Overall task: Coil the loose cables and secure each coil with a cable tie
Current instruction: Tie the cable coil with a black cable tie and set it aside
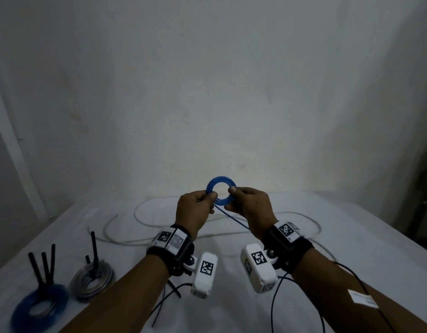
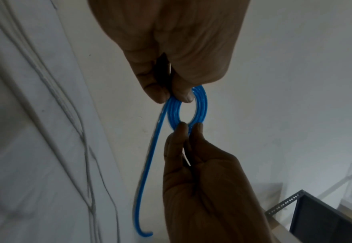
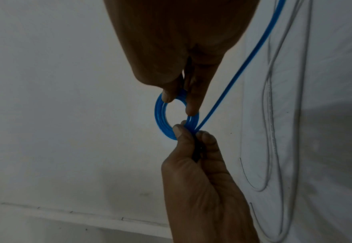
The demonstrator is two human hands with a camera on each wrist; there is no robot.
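Left hand (image 1: 195,210) pinched the blue coil (image 1: 221,191) at its left edge; right hand (image 1: 249,205) pinched its right edge. 1 loose tail (image 2: 148,164) hung below, above the table (image 1: 351,236).

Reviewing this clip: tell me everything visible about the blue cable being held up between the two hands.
The blue cable is thin, smooth and plastic-looking, wound into a small flat ring of several turns with an open centre. It is held upright in the air above the white table. The left hand pinches its left side and the right hand pinches its right side. One loose tail leaves the ring by the left hand and hangs down, ending in a free, slightly curled tip. No cable tie shows on it.
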